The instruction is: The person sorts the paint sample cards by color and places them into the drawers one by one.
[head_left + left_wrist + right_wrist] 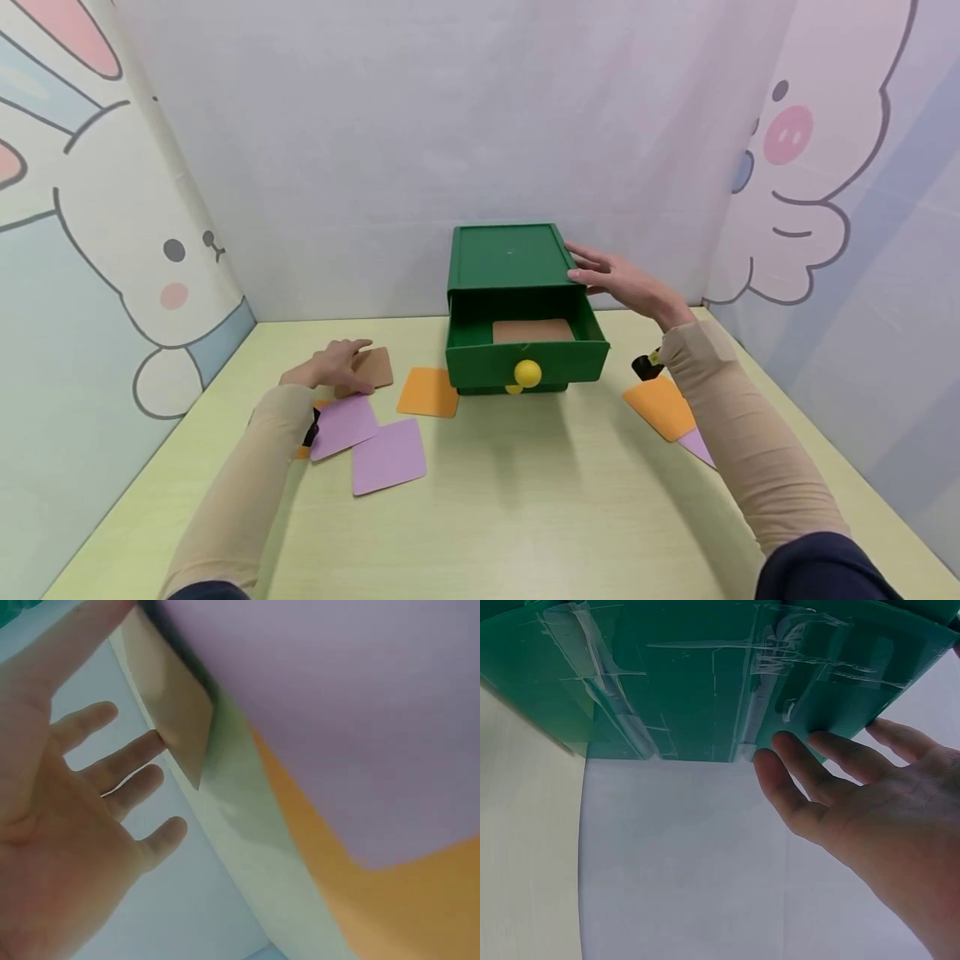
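A brown card lies at the left, spanned by my left hand. The thumb is at its front edge, and in the left wrist view a fingertip meets the far edge of the card. A green drawer box stands at the back of the table. Its upper drawer is pulled out, with a yellow knob and another brown card inside. My right hand rests on the box's right side, thumb at the top edge and fingers extended. In the right wrist view, clear tape strips cross the green side.
Two purple cards lie in front of my left hand, one over an orange card. Another orange card is left of the box. At the right, an orange card overlaps a purple one. A curtain hangs behind the table.
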The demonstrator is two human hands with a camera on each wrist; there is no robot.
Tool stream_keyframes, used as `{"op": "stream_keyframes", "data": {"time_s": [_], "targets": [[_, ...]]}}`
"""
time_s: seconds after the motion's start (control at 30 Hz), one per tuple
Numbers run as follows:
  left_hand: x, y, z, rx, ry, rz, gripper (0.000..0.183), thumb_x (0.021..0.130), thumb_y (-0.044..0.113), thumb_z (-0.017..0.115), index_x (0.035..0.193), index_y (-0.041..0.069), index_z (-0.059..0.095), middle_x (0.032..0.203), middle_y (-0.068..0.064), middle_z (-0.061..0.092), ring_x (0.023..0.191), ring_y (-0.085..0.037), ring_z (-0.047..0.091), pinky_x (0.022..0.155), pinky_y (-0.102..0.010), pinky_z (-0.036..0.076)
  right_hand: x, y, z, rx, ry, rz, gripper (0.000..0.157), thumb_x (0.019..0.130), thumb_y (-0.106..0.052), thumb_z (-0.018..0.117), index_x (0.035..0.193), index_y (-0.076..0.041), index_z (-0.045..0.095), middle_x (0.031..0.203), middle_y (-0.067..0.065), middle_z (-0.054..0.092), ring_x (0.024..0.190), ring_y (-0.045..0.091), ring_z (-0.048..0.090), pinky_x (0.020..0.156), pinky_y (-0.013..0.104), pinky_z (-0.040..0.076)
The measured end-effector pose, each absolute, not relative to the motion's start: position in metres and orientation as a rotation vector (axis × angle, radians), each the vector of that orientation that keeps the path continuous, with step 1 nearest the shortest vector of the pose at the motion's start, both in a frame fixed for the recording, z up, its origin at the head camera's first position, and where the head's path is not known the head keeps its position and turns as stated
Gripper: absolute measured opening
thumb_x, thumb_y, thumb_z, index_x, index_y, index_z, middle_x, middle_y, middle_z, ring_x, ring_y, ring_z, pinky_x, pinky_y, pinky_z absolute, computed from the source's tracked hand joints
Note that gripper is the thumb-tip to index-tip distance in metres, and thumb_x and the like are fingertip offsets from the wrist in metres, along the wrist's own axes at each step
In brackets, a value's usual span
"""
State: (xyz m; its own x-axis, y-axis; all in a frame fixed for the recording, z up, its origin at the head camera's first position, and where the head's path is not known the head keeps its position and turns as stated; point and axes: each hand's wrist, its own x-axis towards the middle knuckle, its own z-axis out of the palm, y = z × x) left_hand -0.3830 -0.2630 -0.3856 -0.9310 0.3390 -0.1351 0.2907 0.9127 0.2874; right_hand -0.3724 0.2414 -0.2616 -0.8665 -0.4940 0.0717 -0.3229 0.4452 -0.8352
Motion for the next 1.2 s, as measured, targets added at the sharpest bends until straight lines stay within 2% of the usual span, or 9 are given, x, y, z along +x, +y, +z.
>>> {"op": "stream_keyframes", "data": {"time_s": [0.1,0.33,0.53,0.63,0.77,1.2], "targets": [[-0.381,-0.26,-0.381,0.451,2.914,0.387,0.097,0.074,0.043,0.08,0.149,0.005,0.033,0.131,-0.023,0.052,0.117,-0.039,0.045,0.096,-0.067,0.037,-0.373,0.242,-0.262,-0.716,2.517,-1.389,0.067,0.099,-0.04,0.052,0.155,-0.032,0.016,0.163,-0.002,0.013,0.15,0.025,0.019,0.114,0.054,0.032],[-0.378,-0.252,-0.356,0.509,2.939,0.396,0.094,0.075,0.044,0.078,0.148,0.002,0.034,0.136,-0.027,0.05,0.121,-0.041,0.047,0.096,-0.069,0.037,-0.373,0.241,-0.263,-0.717,2.525,-1.385,0.067,0.098,-0.04,0.052,0.155,-0.033,0.016,0.163,-0.003,0.014,0.149,0.025,0.02,0.113,0.054,0.032],[-0.373,-0.246,-0.338,0.577,2.904,0.502,0.092,0.076,0.041,0.079,0.146,0.0,0.036,0.14,-0.03,0.045,0.126,-0.042,0.048,0.101,-0.061,0.04,-0.374,0.24,-0.263,-0.721,2.517,-1.391,0.067,0.099,-0.039,0.051,0.155,-0.033,0.016,0.163,-0.003,0.014,0.149,0.025,0.02,0.113,0.054,0.032],[-0.369,-0.244,-0.331,0.609,2.897,0.533,0.091,0.076,0.039,0.08,0.145,-0.002,0.037,0.139,-0.03,0.046,0.123,-0.042,0.049,0.1,-0.056,0.044,-0.375,0.24,-0.263,-0.726,2.51,-1.396,0.067,0.099,-0.038,0.051,0.155,-0.032,0.016,0.163,-0.003,0.013,0.149,0.025,0.02,0.114,0.054,0.032],[-0.364,-0.242,-0.321,0.619,2.904,0.564,0.089,0.075,0.04,0.081,0.143,-0.001,0.041,0.135,-0.028,0.05,0.116,-0.038,0.053,0.096,-0.052,0.047,-0.375,0.239,-0.263,-0.727,2.508,-1.397,0.067,0.099,-0.039,0.052,0.155,-0.032,0.016,0.163,-0.003,0.013,0.149,0.025,0.02,0.114,0.054,0.032],[-0.343,-0.23,-0.281,0.681,2.923,0.655,0.085,0.074,0.043,0.081,0.142,0.006,0.045,0.135,-0.022,0.054,0.122,-0.035,0.052,0.099,-0.05,0.045,-0.373,0.239,-0.262,-0.715,2.5,-1.399,0.068,0.099,-0.038,0.052,0.156,-0.031,0.015,0.163,0.001,0.013,0.149,0.027,0.019,0.114,0.054,0.031]]}}
